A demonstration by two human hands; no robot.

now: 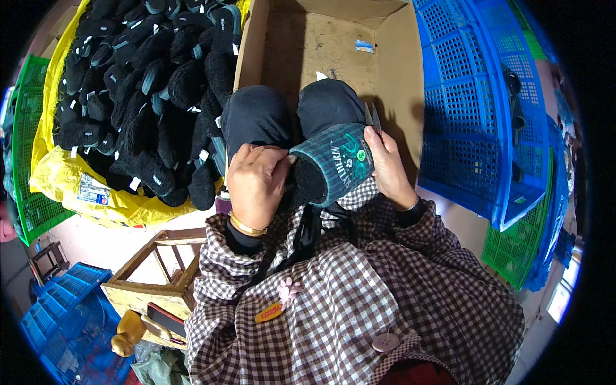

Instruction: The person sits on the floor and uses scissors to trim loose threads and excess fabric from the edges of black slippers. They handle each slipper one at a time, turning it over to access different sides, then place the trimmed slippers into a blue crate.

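Holds the slipper (pixel 340 157) near the knees (pixel 330 102). Pinches its left edge with the left hand (pixel 253 183); grips its right side in the right hand (pixel 389 165), along with scissors (pixel 373 114). Faces a carton (pixel 343 54), beside black slippers (pixel 138 90) heaped in a yellow sack (pixel 58 183).

Green printed slipper (pixel 340 160), scissors (pixel 376 118) alongside
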